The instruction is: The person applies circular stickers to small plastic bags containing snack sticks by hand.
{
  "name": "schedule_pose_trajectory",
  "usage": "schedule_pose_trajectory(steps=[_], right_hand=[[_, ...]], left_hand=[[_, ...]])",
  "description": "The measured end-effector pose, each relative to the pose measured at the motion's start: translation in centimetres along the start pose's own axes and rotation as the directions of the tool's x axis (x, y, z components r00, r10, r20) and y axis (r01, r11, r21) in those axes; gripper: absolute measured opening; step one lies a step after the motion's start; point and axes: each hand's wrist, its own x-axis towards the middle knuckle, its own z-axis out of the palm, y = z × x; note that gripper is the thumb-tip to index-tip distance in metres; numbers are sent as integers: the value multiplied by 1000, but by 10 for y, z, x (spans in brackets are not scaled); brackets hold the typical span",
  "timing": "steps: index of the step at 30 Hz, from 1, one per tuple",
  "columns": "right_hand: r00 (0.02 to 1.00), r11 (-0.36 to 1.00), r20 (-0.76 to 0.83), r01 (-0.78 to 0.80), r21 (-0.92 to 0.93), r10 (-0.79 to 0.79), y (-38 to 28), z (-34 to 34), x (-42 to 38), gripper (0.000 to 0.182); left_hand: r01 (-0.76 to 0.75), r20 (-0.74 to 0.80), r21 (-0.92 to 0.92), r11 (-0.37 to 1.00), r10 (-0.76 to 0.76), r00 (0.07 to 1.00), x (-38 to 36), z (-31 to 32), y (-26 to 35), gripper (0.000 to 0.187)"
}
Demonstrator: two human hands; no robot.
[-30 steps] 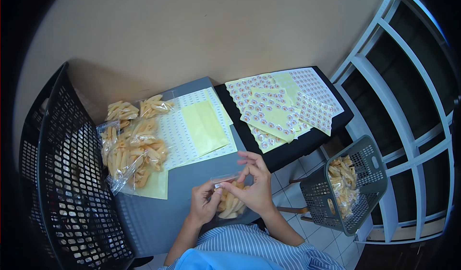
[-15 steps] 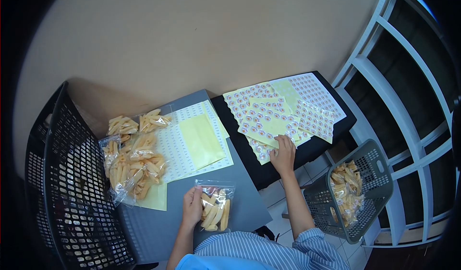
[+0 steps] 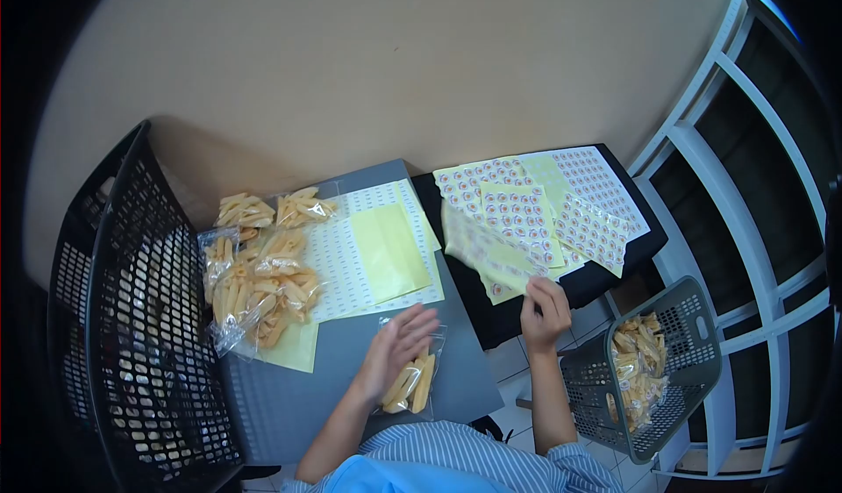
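Observation:
My right hand [image 3: 545, 315] pinches the near corner of a yellow sticker sheet [image 3: 491, 252], which is lifted at a tilt and blurred. Beneath it lie more sheets of small round red-and-white stickers [image 3: 589, 234], overlapping on the black table. My left hand [image 3: 402, 350] is stretched out with its fingers extended, above a clear zip bag of pale yellow snack sticks [image 3: 422, 386]. It covers the upper left part of this bag, which lies near the front edge of the grey table.
Several filled snack bags [image 3: 263, 287] are piled on the left of the grey table [image 3: 351, 379], beside printed label sheets [image 3: 335, 265] and a plain yellow sheet [image 3: 390, 252]. A tall black basket [image 3: 162, 353] stands at left. At right, a grey basket [image 3: 697, 344] holds more bags.
My right hand has raised the sticker sheet off the stack and drawn it toward me. My left hand has let go of the bag's edge and moved right, over the bag, fingers extended.

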Motion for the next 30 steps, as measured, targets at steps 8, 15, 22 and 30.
schedule_pose_trajectory(steps=[8, 15, 22, 30], right_hand=[[967, 969, 95, 228, 98, -237, -46, -41, 4, 15], [933, 954, 360, -117, 276, 11, -102, -41, 41, 29], [953, 983, 299, -105, 152, 56, -156, -2, 34, 32], [957, 986, 288, -79, 147, 34, -164, 2, 42, 25]], left_hand=[[99, 50, -87, 991, -95, 994, 19, 2, 22, 31], [-77, 38, -177, 981, 86, 996, 14, 12, 29, 30], [-265, -14, -225, 938, 269, 963, 9, 16, 31, 27], [-363, -54, -228, 904, 360, 931, 4, 24, 38, 27]])
